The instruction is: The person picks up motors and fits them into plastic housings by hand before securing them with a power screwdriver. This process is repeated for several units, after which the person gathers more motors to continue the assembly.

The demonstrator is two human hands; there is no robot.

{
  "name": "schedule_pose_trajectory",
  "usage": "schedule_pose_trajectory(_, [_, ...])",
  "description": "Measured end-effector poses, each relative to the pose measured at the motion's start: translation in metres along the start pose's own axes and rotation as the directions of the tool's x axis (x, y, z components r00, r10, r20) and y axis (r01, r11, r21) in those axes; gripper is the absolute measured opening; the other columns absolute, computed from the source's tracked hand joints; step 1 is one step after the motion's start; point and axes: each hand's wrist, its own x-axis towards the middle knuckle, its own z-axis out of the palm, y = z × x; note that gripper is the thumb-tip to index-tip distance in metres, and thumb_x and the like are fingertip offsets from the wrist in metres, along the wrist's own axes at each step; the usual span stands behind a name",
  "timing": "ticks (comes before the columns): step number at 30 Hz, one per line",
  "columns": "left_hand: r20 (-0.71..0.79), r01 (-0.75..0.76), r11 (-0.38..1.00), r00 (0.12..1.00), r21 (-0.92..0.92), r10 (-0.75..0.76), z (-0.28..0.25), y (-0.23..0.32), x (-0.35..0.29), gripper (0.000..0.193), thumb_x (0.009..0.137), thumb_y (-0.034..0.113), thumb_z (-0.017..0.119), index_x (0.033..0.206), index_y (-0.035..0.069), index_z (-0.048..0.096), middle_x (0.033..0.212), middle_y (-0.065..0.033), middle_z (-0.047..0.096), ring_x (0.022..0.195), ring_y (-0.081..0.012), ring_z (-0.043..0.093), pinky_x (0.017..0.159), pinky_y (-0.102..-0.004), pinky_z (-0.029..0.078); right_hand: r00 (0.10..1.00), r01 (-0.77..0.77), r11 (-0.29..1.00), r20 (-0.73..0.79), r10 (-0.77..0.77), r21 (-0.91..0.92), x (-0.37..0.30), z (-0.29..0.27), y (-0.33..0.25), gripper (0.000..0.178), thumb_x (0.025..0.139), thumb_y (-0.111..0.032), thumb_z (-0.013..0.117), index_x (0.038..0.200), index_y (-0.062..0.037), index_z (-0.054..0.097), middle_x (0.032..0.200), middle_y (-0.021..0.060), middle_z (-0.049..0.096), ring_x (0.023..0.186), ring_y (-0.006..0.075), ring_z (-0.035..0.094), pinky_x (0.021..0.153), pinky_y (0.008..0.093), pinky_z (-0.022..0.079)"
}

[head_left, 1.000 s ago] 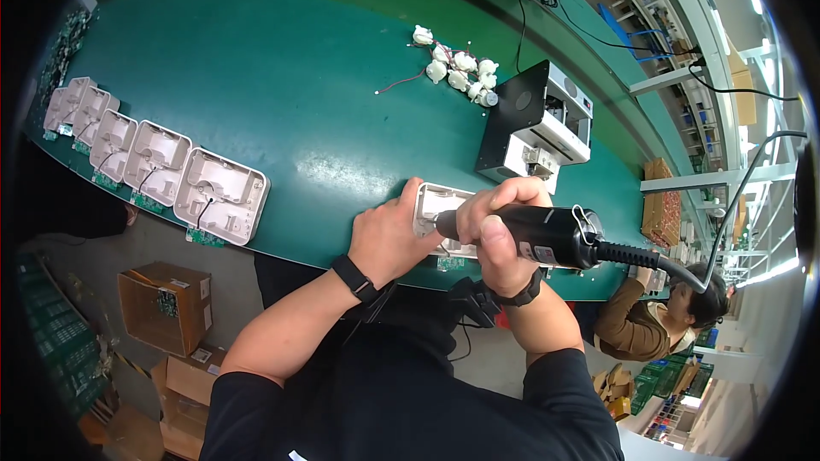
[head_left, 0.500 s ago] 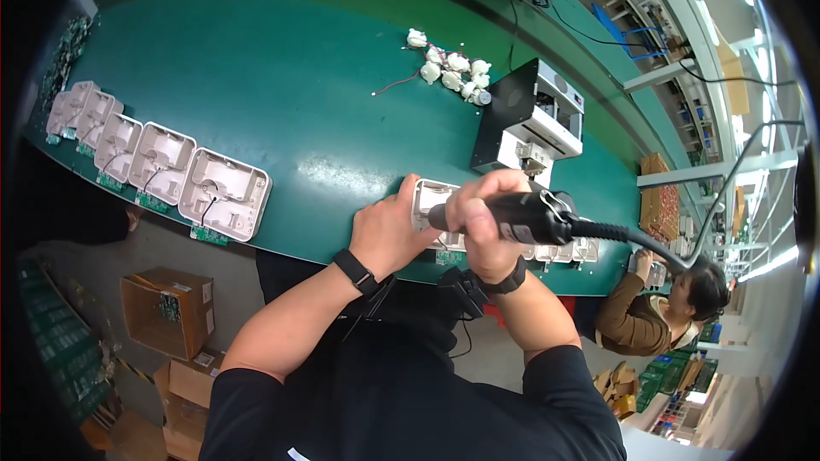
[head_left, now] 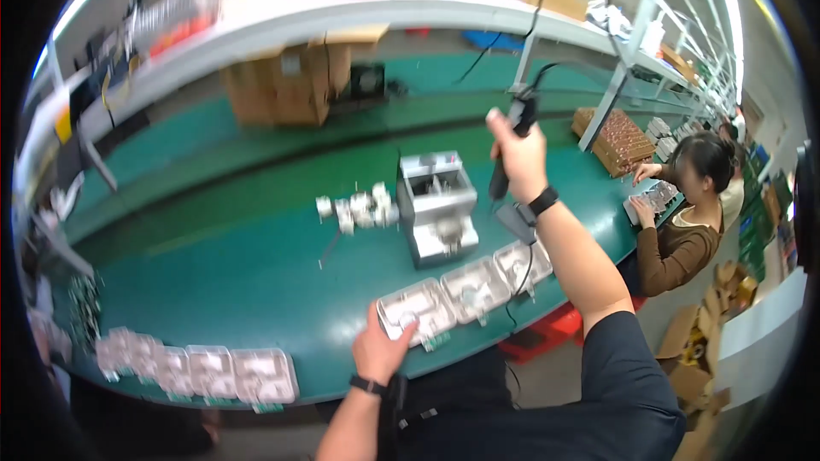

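My left hand [head_left: 377,352] grips the left end of an open white plastic housing [head_left: 416,300], its thumb over the inside wall. A green circuit board [head_left: 436,342] pokes out at the housing's near edge. Two similar housings, a middle one [head_left: 475,285] and a right one [head_left: 522,264], continue the row to the right. Well above the row, my right hand [head_left: 524,160] is wrapped round a black corded electric screwdriver [head_left: 499,182], tip downward and apart from the housings. Motion blur hides fine detail inside the housings.
A grey-and-black machine [head_left: 436,196] stands behind the row, with a cluster of white round parts [head_left: 366,209] on its left. More housings [head_left: 264,375] line the bench's left front edge. A co-worker [head_left: 683,222] sits at right. A shelf [head_left: 427,2] spans the back.
My right hand has lifted the screwdriver away from the housing, up and to the right. My left hand stays on the housing. The view has tilted up, bringing in the shelf.
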Motion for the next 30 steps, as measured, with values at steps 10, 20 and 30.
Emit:
schedule_pose_trajectory(10, [0.056,-0.054,0.995,0.997,-0.078,0.059,0.038,0.016,-0.033,0.079,0.081,0.058,0.076,0.135,0.004,0.053,0.120,-0.0254,0.068,0.111,-0.0443,0.064,0.092,-0.0485,0.052,0.965,-0.262,0.958,-0.065,0.256,-0.117,0.032,-0.100,0.182,0.039,0.083,-0.016,0.077,0.113,0.0006,0.059,0.087,0.0085,0.068,0.062,0.0171,0.062,0.059,0.0358,0.055])
schedule_pose_trajectory(20, [-0.007,-0.033,0.999,0.999,0.025,0.034,-0.002,-0.002,-0.022,0.089,0.077,0.043,0.085,0.145,0.004,0.044,0.122,-0.0198,0.070,0.115,-0.0365,0.067,0.096,-0.0431,0.053,0.899,-0.148,0.789,0.252,0.359,-0.596,-0.009,-0.001,0.205,0.077,0.081,-0.028,0.077,0.142,0.0047,0.043,0.130,0.0323,0.059,0.121,0.0449,0.060,0.104,0.0451,0.049])
schedule_pose_trajectory(30, [0.088,0.021,0.952,0.996,-0.305,0.007,0.013,-0.032,-0.027,0.081,0.087,0.020,0.079,0.153,0.004,0.036,0.073,-0.0032,0.055,0.063,-0.0119,0.059,0.058,-0.0283,0.048,0.954,0.222,0.683,0.298,-0.007,-0.696,-0.127,-0.092,0.102,0.049,0.087,-0.028,0.073,0.124,0.0009,0.058,0.119,0.0203,0.060,0.112,0.0387,0.059,0.096,0.0461,0.048])
